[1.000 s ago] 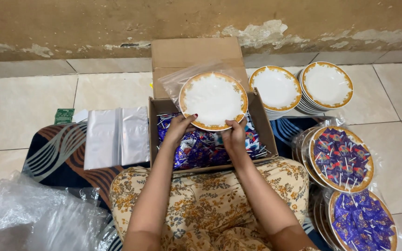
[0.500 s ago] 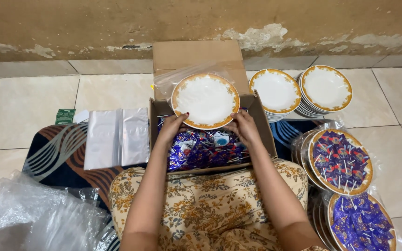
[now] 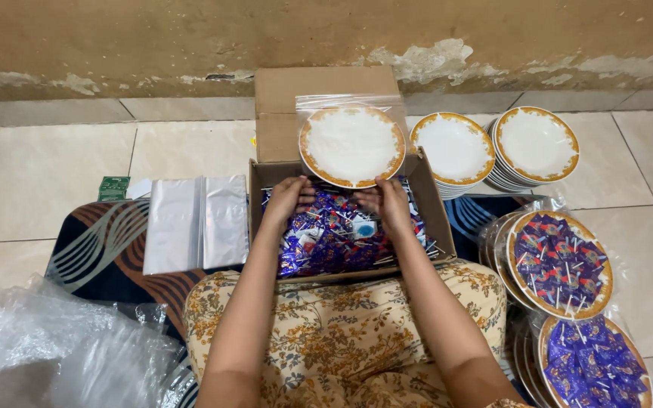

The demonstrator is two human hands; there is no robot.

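Reaching, both hands [image 3: 290, 198] [image 3: 388, 202] palm-down into candy box [image 3: 432, 219]

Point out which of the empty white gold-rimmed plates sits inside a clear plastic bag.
The plate propped on the cardboard box's far edge, just beyond both hands. The other empty plates, stacked on the floor to its right, are unbagged.

Just beyond our left hand [image 3: 289, 200] and right hand [image 3: 387, 205] we see a white plate [image 3: 352, 145] with a gold ornamented rim. Under both hands, the brown box [image 3: 431, 219] holds purple and blue wrapped candies [image 3: 326, 242] with white sticks. Right of the right hand, stacked plates [image 3: 536, 143] show the same white and gold. Our lap wears a yellow floral cloth [image 3: 341, 332]. Left of the left hand lie silvery bags [image 3: 194, 223] on a dark mat [image 3: 92, 242] with orange and white waves. The floor [image 3: 47, 174] is cream tile.
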